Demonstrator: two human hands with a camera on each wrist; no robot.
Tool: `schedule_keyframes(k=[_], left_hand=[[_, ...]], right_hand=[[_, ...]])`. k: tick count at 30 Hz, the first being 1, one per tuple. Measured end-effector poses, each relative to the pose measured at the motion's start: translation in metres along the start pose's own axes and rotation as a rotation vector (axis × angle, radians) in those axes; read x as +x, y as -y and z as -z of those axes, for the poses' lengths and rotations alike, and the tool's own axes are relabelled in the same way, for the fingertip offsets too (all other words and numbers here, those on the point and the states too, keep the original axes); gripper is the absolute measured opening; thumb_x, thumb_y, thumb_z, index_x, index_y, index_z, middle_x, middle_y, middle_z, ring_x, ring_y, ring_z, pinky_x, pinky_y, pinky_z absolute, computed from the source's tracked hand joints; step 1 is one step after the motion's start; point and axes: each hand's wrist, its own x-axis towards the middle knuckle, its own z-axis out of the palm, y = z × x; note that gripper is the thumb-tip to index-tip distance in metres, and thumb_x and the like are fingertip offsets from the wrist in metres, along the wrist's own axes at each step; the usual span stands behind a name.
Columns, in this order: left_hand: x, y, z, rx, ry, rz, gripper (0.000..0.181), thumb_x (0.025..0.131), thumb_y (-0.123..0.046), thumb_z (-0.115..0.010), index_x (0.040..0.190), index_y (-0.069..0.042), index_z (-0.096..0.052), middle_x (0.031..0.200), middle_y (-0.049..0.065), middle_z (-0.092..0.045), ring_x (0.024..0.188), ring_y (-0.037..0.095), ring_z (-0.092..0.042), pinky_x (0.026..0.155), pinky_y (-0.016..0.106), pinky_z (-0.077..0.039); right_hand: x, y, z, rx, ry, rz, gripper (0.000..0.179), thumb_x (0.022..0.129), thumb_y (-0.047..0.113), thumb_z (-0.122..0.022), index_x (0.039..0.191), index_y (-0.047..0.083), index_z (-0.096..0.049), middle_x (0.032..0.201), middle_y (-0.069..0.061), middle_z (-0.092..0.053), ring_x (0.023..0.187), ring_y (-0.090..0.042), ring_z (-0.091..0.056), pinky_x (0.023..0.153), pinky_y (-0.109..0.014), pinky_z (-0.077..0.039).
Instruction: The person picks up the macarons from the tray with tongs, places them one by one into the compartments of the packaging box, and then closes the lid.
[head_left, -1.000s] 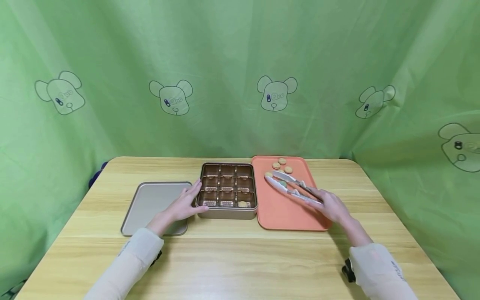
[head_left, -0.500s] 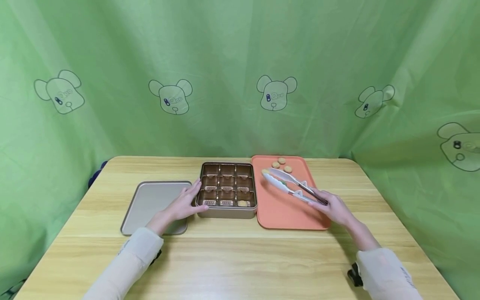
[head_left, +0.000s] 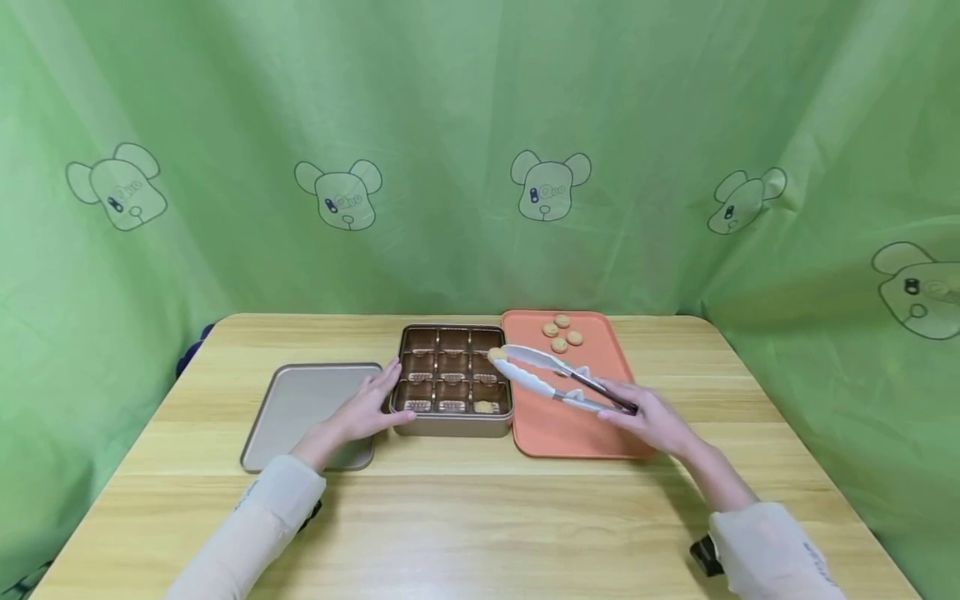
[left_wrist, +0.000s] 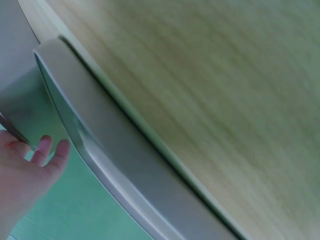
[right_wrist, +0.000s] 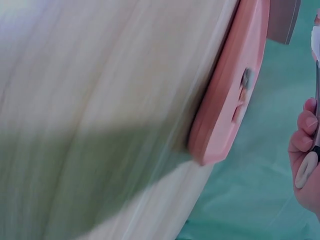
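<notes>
In the head view my right hand [head_left: 647, 417] grips a pair of tongs [head_left: 536, 358] with white scalloped tips. A small round yellowish macaron [head_left: 497, 354] is held between the tips, over the right edge of a bronze square box [head_left: 453, 426]. Inside this box is a clear-brown divided insert; another macaron [head_left: 485, 407] lies in its front right compartment. My left hand [head_left: 366, 410] rests against the box's left side, thumb at the front corner. Its fingers [left_wrist: 60, 156] also appear by the box in the left wrist view.
A coral tray [head_left: 570, 433] stands right of the box, with several macarons [head_left: 561, 333] near its back; part of it is hidden by the tongs. Left lies a flat bronze lid [head_left: 303, 408]. A green curtain [head_left: 450, 267] hangs behind the table [head_left: 480, 533].
The tongs lifted a macaron off the tray and carried it left to the box's right edge. My right hand moved left with them; the left hand stayed in place.
</notes>
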Motion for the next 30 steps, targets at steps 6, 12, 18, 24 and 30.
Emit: schedule_keyframes(k=[6,12,18,24,30], left_hand=[[-0.001,-0.001,0.0,-0.008,0.008,0.013,0.095,0.081,-0.05,-0.061,0.145,-0.002,-0.01,0.153,0.011,-0.003,0.131,0.052,-0.007,0.105,0.062,-0.009],[-0.002,-0.002,0.0,-0.015,0.009,0.022,0.096,0.08,-0.051,-0.061,0.146,-0.003,-0.01,0.153,0.011,-0.003,0.13,0.055,-0.007,0.102,0.066,-0.013],[-0.001,-0.002,0.0,-0.009,0.013,0.017,0.096,0.08,-0.052,-0.06,0.145,-0.002,-0.01,0.153,0.011,-0.003,0.13,0.054,-0.007,0.103,0.065,-0.011],[-0.001,-0.002,0.001,-0.001,0.011,0.0,0.096,0.081,-0.05,-0.061,0.145,0.0,-0.01,0.153,0.014,-0.004,0.133,0.049,-0.009,0.106,0.061,-0.008],[0.0,-0.002,0.002,0.006,0.001,-0.007,0.096,0.081,-0.05,-0.061,0.144,0.001,-0.011,0.152,0.015,-0.005,0.134,0.045,-0.01,0.109,0.057,-0.007]], right_hand=[[0.002,0.012,-0.006,0.014,0.025,0.044,0.054,0.082,0.022,-0.068,0.128,-0.001,-0.051,0.113,-0.016,-0.061,0.091,-0.018,-0.051,0.07,-0.027,-0.045],[0.003,0.023,-0.009,0.024,0.053,0.092,0.055,0.081,0.023,-0.069,0.126,-0.002,-0.052,0.084,0.0,-0.057,0.07,-0.008,-0.043,0.056,-0.021,-0.04],[0.006,0.03,-0.013,0.032,0.069,0.123,0.053,0.08,0.024,-0.07,0.124,0.0,-0.055,0.071,0.01,-0.045,0.062,-0.005,-0.039,0.05,-0.019,-0.038],[0.01,0.034,-0.019,0.026,0.091,0.123,0.053,0.08,0.029,-0.069,0.124,0.002,-0.056,0.07,0.01,-0.044,0.061,-0.005,-0.039,0.05,-0.019,-0.036],[0.011,0.035,-0.02,0.054,0.113,0.099,0.053,0.081,0.029,-0.068,0.126,0.003,-0.055,0.069,0.009,-0.043,0.061,-0.007,-0.039,0.051,-0.02,-0.036]])
